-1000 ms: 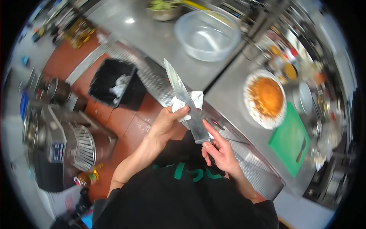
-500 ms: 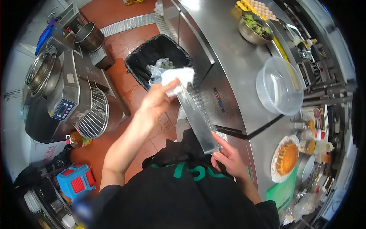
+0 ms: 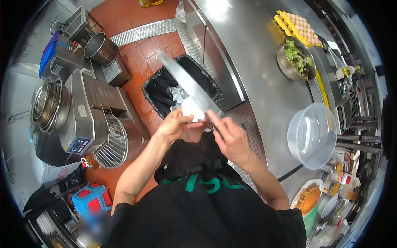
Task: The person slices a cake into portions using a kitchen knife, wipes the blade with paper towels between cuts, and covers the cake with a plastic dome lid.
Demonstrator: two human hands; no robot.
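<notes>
My right hand [image 3: 232, 138] is closed around the handle of a large knife with a long, broad blade [image 3: 187, 82]. The blade slants up and left, its tip pointing away from me over the bin. In my left hand [image 3: 171, 126], a folded white paper or cloth [image 3: 192, 110] is pinched between thumb and fingers, beside the blade near its handle end. Whether the white piece touches the blade I cannot tell. Below and beyond them stands a bin with a black liner [image 3: 155, 91], holding crumpled clear plastic [image 3: 178, 95].
On the steel counter [image 3: 252, 53] at right are an egg tray [image 3: 295, 27], a salad bowl [image 3: 286, 64], a clear plastic tub [image 3: 312, 138] and a pie [image 3: 308, 199]. A mixer [image 3: 93, 111] with a wire guard stands left on the red tiled floor.
The knife has swung up, and my right hand has moved up and left. The white piece, near the blade's far end before, is now near the handle end. The view has shifted.
</notes>
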